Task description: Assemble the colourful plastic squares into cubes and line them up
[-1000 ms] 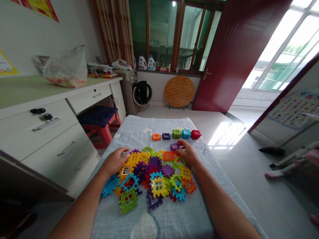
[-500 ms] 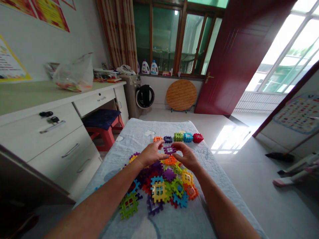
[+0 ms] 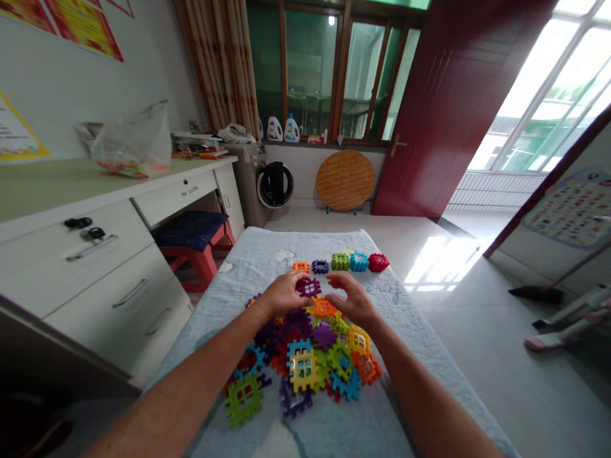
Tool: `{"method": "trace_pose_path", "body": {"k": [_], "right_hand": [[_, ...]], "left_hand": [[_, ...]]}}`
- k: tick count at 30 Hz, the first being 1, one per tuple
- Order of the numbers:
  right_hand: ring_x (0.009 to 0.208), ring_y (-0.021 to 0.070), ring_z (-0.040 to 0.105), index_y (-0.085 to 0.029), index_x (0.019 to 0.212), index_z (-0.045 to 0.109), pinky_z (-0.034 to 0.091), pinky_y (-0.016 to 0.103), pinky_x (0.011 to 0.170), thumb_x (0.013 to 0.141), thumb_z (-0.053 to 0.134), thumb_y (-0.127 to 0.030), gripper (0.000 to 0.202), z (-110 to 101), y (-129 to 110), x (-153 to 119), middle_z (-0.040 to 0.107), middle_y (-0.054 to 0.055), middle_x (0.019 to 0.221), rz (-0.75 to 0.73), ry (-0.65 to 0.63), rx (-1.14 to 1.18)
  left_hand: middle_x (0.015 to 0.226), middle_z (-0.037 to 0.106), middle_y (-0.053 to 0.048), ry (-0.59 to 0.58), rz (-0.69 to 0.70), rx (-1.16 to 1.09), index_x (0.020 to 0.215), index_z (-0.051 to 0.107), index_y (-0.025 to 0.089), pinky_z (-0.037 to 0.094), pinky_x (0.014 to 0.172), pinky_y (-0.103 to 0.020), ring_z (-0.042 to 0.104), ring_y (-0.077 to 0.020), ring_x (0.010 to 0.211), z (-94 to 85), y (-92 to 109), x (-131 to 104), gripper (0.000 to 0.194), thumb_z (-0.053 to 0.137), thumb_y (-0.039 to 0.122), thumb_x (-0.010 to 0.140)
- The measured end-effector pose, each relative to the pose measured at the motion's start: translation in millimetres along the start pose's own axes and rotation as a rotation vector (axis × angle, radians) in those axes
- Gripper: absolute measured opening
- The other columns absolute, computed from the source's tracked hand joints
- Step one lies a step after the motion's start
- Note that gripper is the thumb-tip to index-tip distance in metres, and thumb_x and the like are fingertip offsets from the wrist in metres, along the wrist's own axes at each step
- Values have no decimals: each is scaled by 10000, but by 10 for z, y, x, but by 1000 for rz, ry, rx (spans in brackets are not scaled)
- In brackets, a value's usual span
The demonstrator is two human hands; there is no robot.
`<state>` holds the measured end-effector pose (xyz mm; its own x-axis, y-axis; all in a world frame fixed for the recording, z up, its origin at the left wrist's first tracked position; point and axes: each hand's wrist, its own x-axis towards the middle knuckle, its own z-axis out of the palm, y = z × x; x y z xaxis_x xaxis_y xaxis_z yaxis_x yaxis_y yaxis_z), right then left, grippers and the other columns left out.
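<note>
My left hand (image 3: 285, 294) grips a purple window-shaped building block (image 3: 310, 288) by its left side, between thumb and fingers. To its right, my right hand (image 3: 352, 298) is apart from the block, thumb and fingers spread with nothing between them. Under and in front of both hands lies a loose pile of notched plastic blocks, among them a yellow block (image 3: 303, 370), a green block (image 3: 244, 399) and an orange block (image 3: 324, 306). Beyond the hands stands a row of assembled block cubes, including a green cube (image 3: 340, 261), a blue cube (image 3: 359, 261) and a red cube (image 3: 379, 262).
A pale blue quilted cloth (image 3: 210, 331) covers the table. On the left is a white desk (image 3: 114, 254) with drawers, and a red stool (image 3: 195, 254) beside it. Further back are a washing machine (image 3: 251, 184), a round wooden tabletop (image 3: 345, 180) and a red door (image 3: 429, 114).
My right hand has let go of the purple block and opened. The left hand keeps the block, which has shifted left and turned more upright.
</note>
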<state>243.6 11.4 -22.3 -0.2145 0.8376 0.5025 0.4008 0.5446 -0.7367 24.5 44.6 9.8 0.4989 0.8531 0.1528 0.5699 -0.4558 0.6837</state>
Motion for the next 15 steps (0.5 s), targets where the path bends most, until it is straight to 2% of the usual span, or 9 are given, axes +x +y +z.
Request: {"method": "trace_pose_path", "body": {"k": [2,4,7,11,15], "right_hand": [[910,164,585,-234,1106,563,506,331,810,766,617,-236,345,-84,120,-8,588,48,1069,23,62,-54],[880,165,590,-218,1078,576,509,332,777,779,587,-240,300,-168,269,-17,596,54,1052,68,108,-120],[802,162,599,-194,1019,599,511,329,724,786,543,-246,246,-246,475,-30,624,58,978,152,146,-192],[732,159,603,-171,955,620,506,318,687,771,510,-254,230,-271,607,-49,652,63,912,247,161,-227],[671,162,591,-163,916,645,489,316,685,752,511,-253,230,-285,620,-70,671,48,797,297,114,-285]], "left_hand": [[1062,649,-93,89,-56,144,1087,627,153,477,835,-306,624,-238,936,-141,-179,32,519,725,288,596],[1089,647,-88,103,-147,285,1095,617,165,458,884,-305,611,-243,992,-284,-381,87,521,704,239,587],[1097,657,-92,119,-218,345,1073,620,171,445,904,-324,600,-271,1027,-418,-647,210,539,687,164,538],[1022,695,-65,110,-272,354,987,646,195,458,845,-303,622,-267,968,-400,-885,413,503,684,129,490],[983,704,-64,80,-295,321,1018,644,166,470,762,-268,638,-242,897,-317,-1055,579,538,696,139,484]]}}
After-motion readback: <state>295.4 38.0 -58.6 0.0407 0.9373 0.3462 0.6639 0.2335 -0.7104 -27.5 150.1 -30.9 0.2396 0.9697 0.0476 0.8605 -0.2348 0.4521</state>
